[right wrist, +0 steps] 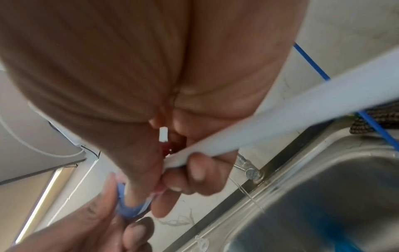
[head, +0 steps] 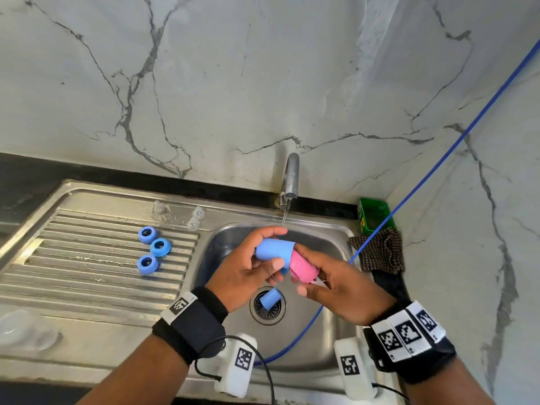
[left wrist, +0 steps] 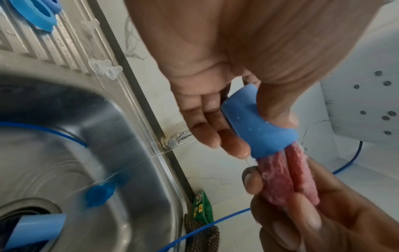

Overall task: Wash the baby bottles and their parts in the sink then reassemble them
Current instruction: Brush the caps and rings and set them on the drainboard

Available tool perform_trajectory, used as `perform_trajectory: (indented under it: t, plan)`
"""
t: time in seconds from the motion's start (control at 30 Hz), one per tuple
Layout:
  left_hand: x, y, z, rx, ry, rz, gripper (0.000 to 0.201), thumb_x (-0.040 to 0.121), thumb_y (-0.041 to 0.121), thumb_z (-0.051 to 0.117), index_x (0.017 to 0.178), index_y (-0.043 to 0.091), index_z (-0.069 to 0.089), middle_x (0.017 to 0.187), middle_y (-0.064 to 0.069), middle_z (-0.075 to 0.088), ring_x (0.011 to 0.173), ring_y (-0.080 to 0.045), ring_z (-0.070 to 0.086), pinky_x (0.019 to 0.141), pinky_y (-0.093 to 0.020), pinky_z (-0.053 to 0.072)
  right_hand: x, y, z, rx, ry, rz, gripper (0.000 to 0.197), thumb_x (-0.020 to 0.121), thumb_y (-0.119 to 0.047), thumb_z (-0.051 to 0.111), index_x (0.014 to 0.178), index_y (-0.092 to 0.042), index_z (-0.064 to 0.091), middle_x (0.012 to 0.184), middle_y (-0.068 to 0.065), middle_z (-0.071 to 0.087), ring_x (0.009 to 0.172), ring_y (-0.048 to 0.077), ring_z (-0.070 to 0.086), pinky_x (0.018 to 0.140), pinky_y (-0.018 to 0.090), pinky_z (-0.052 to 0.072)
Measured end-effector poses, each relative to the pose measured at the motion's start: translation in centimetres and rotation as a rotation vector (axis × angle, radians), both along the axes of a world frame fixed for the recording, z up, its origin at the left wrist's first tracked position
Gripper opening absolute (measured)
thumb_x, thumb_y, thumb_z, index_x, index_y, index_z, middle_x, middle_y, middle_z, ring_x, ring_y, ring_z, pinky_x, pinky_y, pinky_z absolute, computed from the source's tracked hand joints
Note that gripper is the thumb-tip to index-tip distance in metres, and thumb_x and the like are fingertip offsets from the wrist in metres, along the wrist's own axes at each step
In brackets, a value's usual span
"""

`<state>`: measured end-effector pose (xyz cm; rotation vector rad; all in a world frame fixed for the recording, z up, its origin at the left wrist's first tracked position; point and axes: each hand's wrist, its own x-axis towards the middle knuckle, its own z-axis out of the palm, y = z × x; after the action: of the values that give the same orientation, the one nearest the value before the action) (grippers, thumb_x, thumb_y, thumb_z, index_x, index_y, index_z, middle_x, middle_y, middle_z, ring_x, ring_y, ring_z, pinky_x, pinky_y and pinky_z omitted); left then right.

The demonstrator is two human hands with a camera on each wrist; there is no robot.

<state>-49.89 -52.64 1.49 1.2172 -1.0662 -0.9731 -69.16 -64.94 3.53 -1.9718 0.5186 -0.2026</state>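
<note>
Over the sink basin my left hand (head: 264, 250) grips a light blue bottle body (head: 280, 249) lying sideways, also seen close up as a blue bottle (left wrist: 259, 122). My right hand (head: 311, 277) holds a pink sponge brush (head: 301, 266) whose head sits partly inside the bottle's open end; its white handle (right wrist: 302, 122) runs back under my palm. A second blue bottle body (head: 270, 299) lies on the drain. Three blue collar rings (head: 159, 247) sit on the ribbed drainboard, with clear nipples (head: 196, 219) behind them.
The tap (head: 290, 178) runs a thin stream just behind my hands. A blue hose (head: 438, 165) crosses from the upper right into the steel sink (head: 344, 238). A green box (head: 374, 214) and a checked cloth (head: 380, 254) sit at the right corner. Clear caps (head: 26, 328) lie front left.
</note>
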Motion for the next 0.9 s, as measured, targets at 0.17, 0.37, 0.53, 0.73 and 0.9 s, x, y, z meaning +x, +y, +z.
perform_trajectory:
  t: [0.17,0.37,0.53,0.73,0.9]
  plan:
    - [0.0,1.2,0.4,0.058,-0.056,0.067,0.027,0.095,0.023,0.065,0.121,0.022,0.059,0.093,-0.006,0.069,0.06,-0.022,0.066,0.057,-0.024,0.05,0.5,0.9,0.1,-0.145,-0.015,-0.005,0.053,0.092,-0.024,0.069,0.142,-0.018,0.055,0.125,-0.005,0.068,0.118,0.012,0.064,0.106,0.04,0.049]
    - [0.7,1.7,1.0,0.194,-0.093,0.124,0.038,0.088,0.05,0.064,0.103,0.015,0.066,0.07,0.001,0.068,0.042,-0.022,0.056,0.044,-0.021,0.041,2.1,3.3,-0.8,-0.266,-0.05,-0.054,0.032,0.091,-0.036,0.063,0.118,-0.019,0.069,0.095,0.0,0.072,0.089,0.021,0.068,0.085,0.045,0.054]
    - [0.2,2.0,0.7,0.294,-0.148,0.123,0.066,0.088,0.074,0.045,0.086,0.009,0.059,0.054,-0.003,0.059,0.037,-0.018,0.045,0.041,-0.023,0.037,2.7,4.9,-2.1,-0.275,-0.097,-0.111,0.024,0.088,-0.03,0.067,0.108,-0.016,0.072,0.093,-0.001,0.073,0.089,0.019,0.068,0.083,0.04,0.055]
    - [1.3,1.8,-0.2,0.044,-0.384,-0.074,0.047,0.089,0.055,0.056,0.13,0.036,0.044,0.122,0.01,0.055,0.109,-0.009,0.06,0.084,-0.015,0.048,1.5,4.8,-2.0,0.163,-0.166,-0.149,0.031,0.097,0.0,0.062,0.127,-0.003,0.063,0.076,-0.019,0.066,0.067,-0.006,0.056,0.067,0.009,0.042]
    - [0.3,0.9,-0.3,0.075,-0.243,-0.074,0.023,0.095,0.031,0.061,0.117,0.03,0.063,0.092,-0.005,0.07,0.069,-0.011,0.063,0.069,-0.028,0.052,0.2,3.9,-1.5,0.092,-0.082,-0.082,0.023,0.089,-0.01,0.075,0.109,-0.007,0.064,0.081,-0.003,0.06,0.077,0.004,0.054,0.073,0.022,0.045]
